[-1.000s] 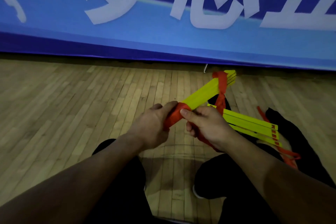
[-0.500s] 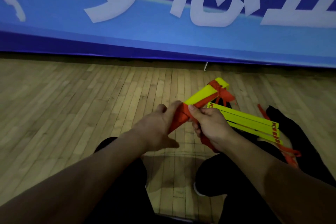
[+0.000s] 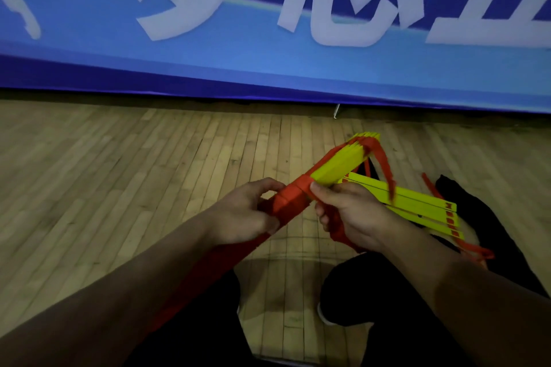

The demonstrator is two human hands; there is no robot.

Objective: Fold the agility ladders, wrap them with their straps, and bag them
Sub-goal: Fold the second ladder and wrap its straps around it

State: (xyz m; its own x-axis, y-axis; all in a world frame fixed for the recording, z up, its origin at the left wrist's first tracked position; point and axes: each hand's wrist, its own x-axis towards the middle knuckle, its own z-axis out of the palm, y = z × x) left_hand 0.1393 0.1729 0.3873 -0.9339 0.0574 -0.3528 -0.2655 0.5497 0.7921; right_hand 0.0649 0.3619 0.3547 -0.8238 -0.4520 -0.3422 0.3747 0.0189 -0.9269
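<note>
The left hand (image 3: pixel 247 211) was curled around the near end of a folded bundle of yellow ladder rungs (image 3: pixel 337 168), gripping it where a red strap (image 3: pixel 290 199) was wound around it. The right hand (image 3: pixel 354 217) pinched the bundle just past the wrapped part, thumb on top, with more red strap bunched under its curled fingers. The bundle was held in the air above the wooden floor (image 3: pixel 119 188), angled up and away to the right, and a loose length of strap hung from its far end. Behind the right hand, a second ladder (image 3: pixel 417 205) lay partly on a black bag (image 3: pixel 483 217) on the floor, its red webbing trailing toward the person. Dark trouser legs filled the bottom of the view. A blue banner (image 3: pixel 268 62) stood along the floor's far edge, printed with large white characters, cut off and not readable.
</note>
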